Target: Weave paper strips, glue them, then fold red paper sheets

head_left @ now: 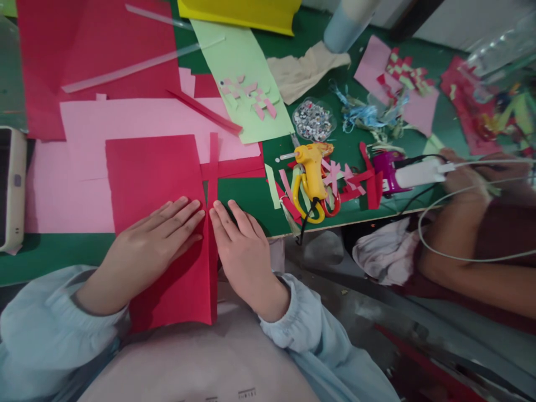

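A red paper sheet (154,178) lies in front of me, its lower end hanging over the table's near edge. Flat on its right half rests my left hand (157,243), fingers stretched out. Along the sheet's right side runs a narrow red paper strip (213,173), with a thin gap between the two at the top. My right hand (243,245) lies with fingers extended, its fingertips touching the strip's right edge. Neither hand grips anything. Under the red sheet is pink paper (84,151).
A yellow glue gun (312,167) lies on scissors and paper scraps to the right. Behind it stands a dish of googly eyes (314,120). Woven paper fish (251,95) rest on light green paper (234,50). A phone (12,187) is at left. A co-worker's arm (456,223) reaches in at right.
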The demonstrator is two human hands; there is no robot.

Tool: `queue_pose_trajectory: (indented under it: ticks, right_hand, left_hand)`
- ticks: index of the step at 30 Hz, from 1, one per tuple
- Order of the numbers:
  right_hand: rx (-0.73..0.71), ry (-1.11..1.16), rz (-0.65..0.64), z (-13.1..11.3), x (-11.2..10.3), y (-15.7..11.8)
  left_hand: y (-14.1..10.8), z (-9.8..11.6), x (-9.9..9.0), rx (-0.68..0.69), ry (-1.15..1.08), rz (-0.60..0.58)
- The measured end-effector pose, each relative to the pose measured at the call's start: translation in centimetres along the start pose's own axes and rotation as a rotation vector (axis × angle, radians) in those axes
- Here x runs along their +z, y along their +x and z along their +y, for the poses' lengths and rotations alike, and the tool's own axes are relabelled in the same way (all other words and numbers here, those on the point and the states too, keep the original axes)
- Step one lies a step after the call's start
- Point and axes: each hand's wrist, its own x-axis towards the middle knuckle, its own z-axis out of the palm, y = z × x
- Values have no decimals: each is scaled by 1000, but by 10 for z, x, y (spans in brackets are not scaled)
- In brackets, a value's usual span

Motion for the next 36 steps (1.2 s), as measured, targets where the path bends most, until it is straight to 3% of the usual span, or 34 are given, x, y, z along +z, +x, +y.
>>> queue_pose_trajectory:
  ticks: [11,28,36]
  right_hand:
    - [-70,22,-43,15,-3,4]
    - [-3,7,-50,1,-4,3]
    - [-29,22,12,11,1,1]
  left_hand:
    - [-2,-11,0,28,-98,-62]
    - [0,-8,-4,2,-104,-132]
    - [-8,-7,3,73,-23,3]
